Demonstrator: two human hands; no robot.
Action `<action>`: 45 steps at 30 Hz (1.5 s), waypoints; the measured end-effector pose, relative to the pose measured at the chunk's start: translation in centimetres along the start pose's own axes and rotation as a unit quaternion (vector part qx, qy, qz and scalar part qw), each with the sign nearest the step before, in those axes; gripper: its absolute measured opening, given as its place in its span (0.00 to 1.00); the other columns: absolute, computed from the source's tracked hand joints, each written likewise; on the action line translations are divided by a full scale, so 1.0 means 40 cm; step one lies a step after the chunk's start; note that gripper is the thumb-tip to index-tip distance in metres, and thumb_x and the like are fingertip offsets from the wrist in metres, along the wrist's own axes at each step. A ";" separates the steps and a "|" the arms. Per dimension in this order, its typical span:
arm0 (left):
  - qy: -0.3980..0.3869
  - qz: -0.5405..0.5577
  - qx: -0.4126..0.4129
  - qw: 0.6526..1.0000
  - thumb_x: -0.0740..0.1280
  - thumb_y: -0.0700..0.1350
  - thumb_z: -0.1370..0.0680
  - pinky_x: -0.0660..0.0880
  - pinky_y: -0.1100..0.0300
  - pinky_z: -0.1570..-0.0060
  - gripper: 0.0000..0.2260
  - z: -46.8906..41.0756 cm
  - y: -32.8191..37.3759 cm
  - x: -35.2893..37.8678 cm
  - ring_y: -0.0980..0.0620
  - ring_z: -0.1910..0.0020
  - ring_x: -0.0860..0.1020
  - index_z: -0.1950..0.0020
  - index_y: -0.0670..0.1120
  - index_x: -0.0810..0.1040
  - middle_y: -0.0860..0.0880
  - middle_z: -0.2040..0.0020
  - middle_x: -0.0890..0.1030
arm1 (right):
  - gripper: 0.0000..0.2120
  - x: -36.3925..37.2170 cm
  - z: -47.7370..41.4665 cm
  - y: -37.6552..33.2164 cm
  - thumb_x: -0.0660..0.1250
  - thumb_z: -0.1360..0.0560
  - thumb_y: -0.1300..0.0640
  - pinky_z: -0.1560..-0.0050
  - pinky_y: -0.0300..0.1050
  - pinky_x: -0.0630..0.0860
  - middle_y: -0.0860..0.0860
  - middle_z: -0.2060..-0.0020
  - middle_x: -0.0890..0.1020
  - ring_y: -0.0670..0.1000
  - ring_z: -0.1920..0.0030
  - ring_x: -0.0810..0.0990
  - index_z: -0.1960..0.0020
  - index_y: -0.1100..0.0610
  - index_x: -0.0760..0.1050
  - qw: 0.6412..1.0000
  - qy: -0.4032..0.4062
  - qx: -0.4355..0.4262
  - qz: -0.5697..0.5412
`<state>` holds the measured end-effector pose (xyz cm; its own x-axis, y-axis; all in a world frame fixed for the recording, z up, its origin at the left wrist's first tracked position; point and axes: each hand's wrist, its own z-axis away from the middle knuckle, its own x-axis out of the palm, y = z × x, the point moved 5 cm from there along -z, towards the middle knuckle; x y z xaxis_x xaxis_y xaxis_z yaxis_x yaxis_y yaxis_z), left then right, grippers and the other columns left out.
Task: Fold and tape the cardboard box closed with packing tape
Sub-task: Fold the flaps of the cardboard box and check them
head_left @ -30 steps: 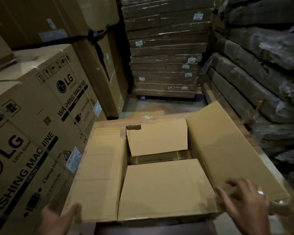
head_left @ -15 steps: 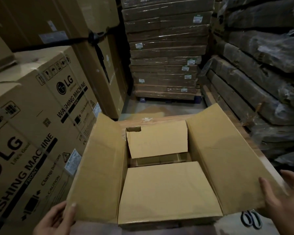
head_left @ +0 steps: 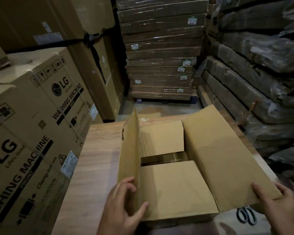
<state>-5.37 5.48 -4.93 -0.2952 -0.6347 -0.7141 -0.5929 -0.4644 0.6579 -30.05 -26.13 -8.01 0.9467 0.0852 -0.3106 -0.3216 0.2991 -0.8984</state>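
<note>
The cardboard box sits on the wood-grain counter, its two short flaps folded in; the left hand pinches the near end of the left long flap, while the right hand grips the near corner of the right long flap. Half a second ago the left flap leaned outward; now it stands upright, edge-on. Cartons to the left read "LG", "WASHING MACHINE", "FRONT", "BACK", "CAUTION".

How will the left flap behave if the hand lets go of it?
The left flap stands nearly upright and flat in the left hand, so it seems stiff, not floppy. Released, it would probably fall to one side on its crease. It looks thin, so probably light.
</note>
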 end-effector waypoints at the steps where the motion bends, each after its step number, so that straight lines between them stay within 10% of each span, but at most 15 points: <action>1: -0.016 0.006 0.006 1.000 0.73 0.63 0.36 0.65 0.77 0.43 0.20 -0.003 0.004 0.026 0.70 0.40 0.69 0.51 0.57 0.72 0.65 0.38 0.73 | 0.25 -0.001 0.002 0.002 0.73 0.29 0.65 0.38 0.58 0.69 0.67 0.38 0.74 0.58 0.47 0.73 0.35 0.66 0.68 1.000 -0.003 0.002 0.005; 7: -0.126 -0.071 0.009 0.989 0.63 0.71 0.36 0.56 0.63 0.28 0.39 -0.013 0.006 0.170 0.62 0.30 0.57 0.29 0.58 0.60 0.64 0.30 0.55 | 0.25 -0.007 0.020 0.002 0.74 0.29 0.60 0.37 0.61 0.70 0.65 0.40 0.75 0.55 0.50 0.70 0.37 0.62 0.69 0.999 -0.002 0.017 0.028; 12: -0.190 -0.163 0.041 0.967 0.65 0.74 0.44 0.79 0.50 0.47 0.39 -0.015 -0.020 0.238 0.50 0.42 0.79 0.40 0.54 0.73 0.51 0.38 0.78 | 0.25 -0.009 0.016 0.009 0.74 0.29 0.59 0.39 0.59 0.69 0.65 0.40 0.75 0.62 0.43 0.75 0.37 0.64 0.69 0.999 0.000 0.015 0.042; 18: -0.220 -0.182 0.022 0.958 0.63 0.75 0.42 0.55 0.49 0.27 0.46 -0.015 -0.031 0.247 0.51 0.25 0.59 0.28 0.53 0.66 0.54 0.25 0.61 | 0.28 -0.004 -0.009 0.063 0.76 0.32 0.50 0.38 0.65 0.72 0.61 0.40 0.78 0.63 0.40 0.76 0.36 0.56 0.71 1.000 -0.007 0.021 0.008; 27: -0.249 -0.198 0.040 0.947 0.57 0.81 0.46 0.79 0.49 0.47 0.43 -0.013 -0.052 0.265 0.55 0.38 0.69 0.39 0.56 0.70 0.53 0.38 0.78 | 0.43 -0.002 -0.096 0.173 0.68 0.59 0.22 0.38 0.62 0.73 0.56 0.43 0.80 0.61 0.40 0.77 0.50 0.44 0.76 0.999 -0.006 0.045 0.007; 31: -0.236 -0.200 0.042 0.950 0.56 0.81 0.47 0.77 0.51 0.46 0.43 -0.012 -0.063 0.271 0.55 0.39 0.69 0.40 0.56 0.70 0.53 0.39 0.79 | 0.20 -0.005 -0.012 0.084 0.75 0.32 0.47 0.37 0.62 0.72 0.58 0.41 0.79 0.61 0.40 0.77 0.42 0.48 0.77 0.999 -0.023 0.037 -0.011; 41: -0.262 -0.261 0.048 0.928 0.56 0.79 0.36 0.44 0.50 0.25 0.49 -0.003 -0.046 0.262 0.55 0.23 0.43 0.23 0.55 0.49 0.59 0.23 0.43 | 0.16 0.048 0.077 -0.012 0.66 0.23 0.58 0.41 0.51 0.74 0.61 0.50 0.79 0.59 0.49 0.78 0.39 0.65 0.74 0.990 -0.078 -0.120 0.002; 45: -0.257 -0.240 0.050 0.935 0.49 0.82 0.36 0.64 0.55 0.36 0.42 0.013 -0.068 0.266 0.54 0.33 0.69 0.34 0.53 0.69 0.54 0.31 0.71 | 0.14 0.094 0.167 -0.078 0.64 0.21 0.55 0.43 0.24 0.67 0.49 0.44 0.79 0.41 0.41 0.75 0.37 0.57 0.75 0.908 -0.149 -0.381 0.086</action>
<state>-7.29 0.29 -14.45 -0.2825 0.0240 -0.9590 -0.8088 -0.5434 0.2247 -25.37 -20.40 -4.29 0.8067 0.3559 -0.4717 -0.2760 -0.4790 -0.8333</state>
